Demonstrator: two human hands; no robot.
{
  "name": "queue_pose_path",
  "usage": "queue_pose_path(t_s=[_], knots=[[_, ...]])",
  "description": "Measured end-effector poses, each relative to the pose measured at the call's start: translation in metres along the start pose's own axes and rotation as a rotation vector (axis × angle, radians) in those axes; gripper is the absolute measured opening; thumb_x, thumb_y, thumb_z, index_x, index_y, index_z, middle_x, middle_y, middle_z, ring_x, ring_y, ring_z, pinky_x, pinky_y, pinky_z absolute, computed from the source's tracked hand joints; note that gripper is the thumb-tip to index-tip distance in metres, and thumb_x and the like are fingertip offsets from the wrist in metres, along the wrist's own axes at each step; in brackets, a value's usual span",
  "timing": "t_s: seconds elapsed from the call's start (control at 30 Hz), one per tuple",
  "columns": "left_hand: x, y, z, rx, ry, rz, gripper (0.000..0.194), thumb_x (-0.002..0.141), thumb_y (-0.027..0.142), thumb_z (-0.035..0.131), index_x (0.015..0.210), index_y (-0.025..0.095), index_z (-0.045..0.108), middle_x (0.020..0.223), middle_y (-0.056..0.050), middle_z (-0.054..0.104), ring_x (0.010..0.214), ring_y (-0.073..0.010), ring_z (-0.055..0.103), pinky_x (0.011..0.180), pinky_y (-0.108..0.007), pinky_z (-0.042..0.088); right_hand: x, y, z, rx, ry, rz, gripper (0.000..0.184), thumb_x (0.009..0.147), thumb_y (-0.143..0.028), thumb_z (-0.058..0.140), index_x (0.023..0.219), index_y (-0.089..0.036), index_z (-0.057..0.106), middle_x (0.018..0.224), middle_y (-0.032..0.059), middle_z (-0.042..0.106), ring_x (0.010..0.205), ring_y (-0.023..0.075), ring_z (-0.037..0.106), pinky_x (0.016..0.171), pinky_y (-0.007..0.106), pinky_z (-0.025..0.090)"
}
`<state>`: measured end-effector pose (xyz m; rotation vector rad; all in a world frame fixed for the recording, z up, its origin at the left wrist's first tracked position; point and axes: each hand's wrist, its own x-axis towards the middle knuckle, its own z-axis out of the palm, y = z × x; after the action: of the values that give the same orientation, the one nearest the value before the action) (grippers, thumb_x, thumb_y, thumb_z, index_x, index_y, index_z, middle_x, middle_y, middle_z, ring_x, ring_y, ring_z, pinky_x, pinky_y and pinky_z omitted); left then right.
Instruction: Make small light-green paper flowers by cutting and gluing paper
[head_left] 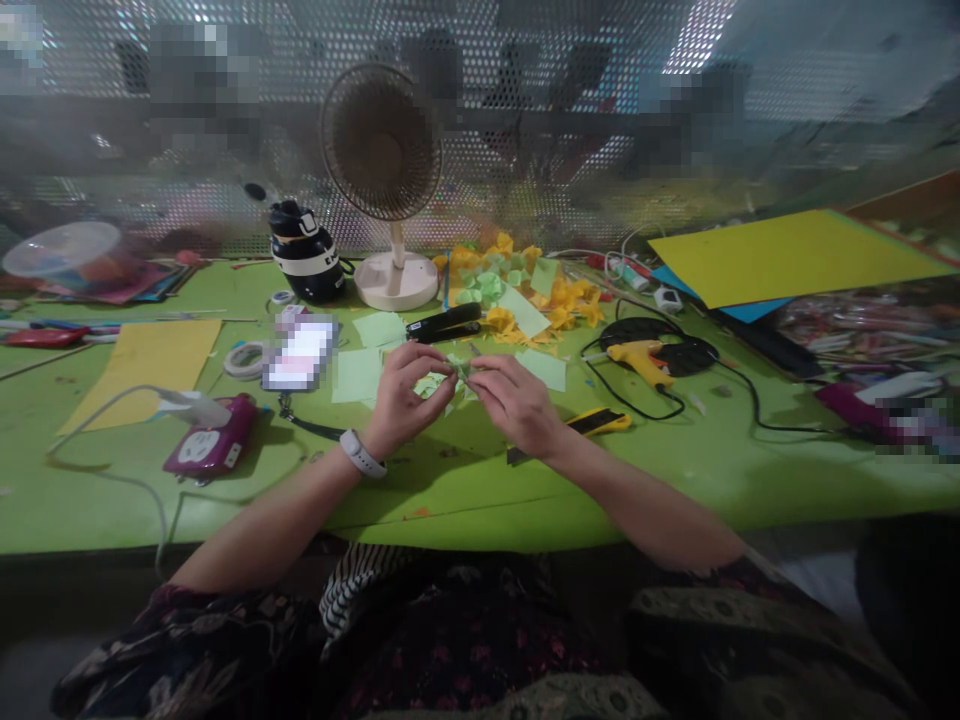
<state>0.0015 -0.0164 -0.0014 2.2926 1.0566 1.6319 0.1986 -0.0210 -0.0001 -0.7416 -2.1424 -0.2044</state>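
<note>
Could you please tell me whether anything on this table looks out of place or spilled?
Nothing looks spilled or damaged. Slightly untidy: a black cord lies in loose bends near the yellow glue gun, and the cutter is partly hidden behind the right hand, an awkward spot.

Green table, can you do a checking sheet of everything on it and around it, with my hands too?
Surface: green table, small scraps on it
Job's things: crumpled light-green paper at the fingertips; orange paper pieces heaped behind
Clutter: black stapler, yellow-and-black cutter, bottle
Hands: left hand and right hand both pinch the green paper
Cables: black cord on the right; pale cord by the purple power box
Surroundings: fan, screen full of holes behind
</note>
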Motion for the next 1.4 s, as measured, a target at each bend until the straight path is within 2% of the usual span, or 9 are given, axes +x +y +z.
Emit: queue_pose_path(t_s=[0.13, 0.3, 0.4, 0.5, 0.63, 0.77, 1.0, 1.2, 1.4], knots=[[0.001, 0.004, -0.002, -0.016, 0.016, 0.014, 0.005, 0.086, 0.024, 0.070, 0.089, 0.020, 0.068, 0.094, -0.007, 0.068, 0.094, -0.0214, 0.064, 0.086, -0.042, 0.053, 0.001, 0.004, -0.001, 0.049, 0.010, 0.065, 0.015, 0.099, -0.021, 0.054, 0.102, -0.020, 0.069, 0.109, 0.0106, 0.068, 0.098, 0.0234, 0.066, 0.083, 0.042, 0.060], [0.004, 0.002, -0.005, -0.055, 0.102, -0.097, 0.028, 0.089, 0.031, 0.067, 0.114, 0.019, 0.062, 0.109, -0.010, 0.067, 0.102, -0.0216, 0.063, 0.091, -0.041, 0.053, 0.004, 0.010, -0.004, 0.094, 0.085, 0.142, 0.014, 0.098, -0.023, 0.057, 0.098, -0.023, 0.070, 0.112, 0.0107, 0.067, 0.103, 0.0239, 0.066, 0.089, 0.043, 0.058], [0.006, -0.009, -0.004, -0.181, 0.087, -0.280, 0.024, 0.092, 0.037, 0.062, 0.106, 0.018, 0.065, 0.102, -0.009, 0.069, 0.096, -0.0205, 0.065, 0.088, -0.039, 0.054, 0.005, 0.013, -0.003, 0.104, 0.140, 0.160, 0.012, 0.097, -0.024, 0.060, 0.098, -0.024, 0.071, 0.114, 0.0101, 0.066, 0.100, 0.0219, 0.068, 0.088, 0.041, 0.059], [0.006, -0.018, -0.001, -0.489, -0.024, -0.557, 0.031, 0.092, 0.046, 0.060, 0.104, 0.018, 0.067, 0.086, -0.005, 0.068, 0.084, -0.0193, 0.069, 0.083, -0.038, 0.057, 0.005, 0.015, -0.001, 0.128, 0.174, 0.170, 0.012, 0.097, -0.023, 0.061, 0.099, -0.024, 0.073, 0.113, 0.0092, 0.066, 0.098, 0.0202, 0.068, 0.085, 0.039, 0.060], [0.005, -0.022, 0.005, -0.786, -0.098, -0.763, 0.035, 0.081, 0.046, 0.073, 0.102, 0.018, 0.069, 0.085, -0.003, 0.069, 0.079, -0.0181, 0.072, 0.086, -0.041, 0.059, 0.002, 0.020, 0.004, 0.160, 0.176, 0.175, 0.014, 0.097, -0.022, 0.061, 0.101, -0.024, 0.074, 0.112, 0.0089, 0.066, 0.098, 0.0197, 0.068, 0.084, 0.037, 0.060], [0.003, -0.021, 0.008, -0.764, -0.050, -0.752, 0.035, 0.072, 0.042, 0.082, 0.094, 0.017, 0.071, 0.089, -0.004, 0.074, 0.080, -0.0153, 0.070, 0.088, -0.037, 0.058, -0.002, 0.026, 0.011, 0.151, 0.135, 0.187, 0.016, 0.096, -0.023, 0.060, 0.102, -0.023, 0.075, 0.112, 0.0092, 0.065, 0.098, 0.0196, 0.067, 0.084, 0.037, 0.059], [0.003, -0.023, 0.008, -0.611, 0.022, -0.698, 0.041, 0.070, 0.045, 0.082, 0.095, 0.015, 0.069, 0.073, -0.002, 0.072, 0.067, -0.0140, 0.067, 0.069, -0.029, 0.054, 0.002, 0.024, 0.008, 0.253, 0.121, 0.252, 0.016, 0.091, -0.020, 0.059, 0.101, -0.019, 0.072, 0.107, 0.0095, 0.067, 0.096, 0.0203, 0.067, 0.086, 0.039, 0.059], [0.000, -0.021, 0.005, -0.324, -0.059, -0.559, 0.034, 0.078, 0.034, 0.072, 0.106, 0.015, 0.069, 0.081, -0.006, 0.076, 0.073, -0.0167, 0.071, 0.068, -0.027, 0.054, 0.003, 0.024, 0.010, 0.372, 0.006, 0.478, 0.017, 0.090, -0.034, 0.062, 0.096, -0.018, 0.066, 0.096, 0.0087, 0.067, 0.080, 0.0191, 0.066, 0.074, 0.036, 0.057], [-0.001, -0.016, 0.004, -0.192, -0.078, -0.410, 0.027, 0.082, 0.029, 0.066, 0.106, 0.017, 0.070, 0.082, -0.005, 0.077, 0.077, -0.0183, 0.074, 0.072, -0.028, 0.057, 0.000, 0.022, 0.016, 0.301, -0.074, 0.418, 0.013, 0.092, -0.025, 0.059, 0.083, -0.019, 0.065, 0.083, 0.0058, 0.067, 0.075, 0.0185, 0.061, 0.071, 0.034, 0.051]])
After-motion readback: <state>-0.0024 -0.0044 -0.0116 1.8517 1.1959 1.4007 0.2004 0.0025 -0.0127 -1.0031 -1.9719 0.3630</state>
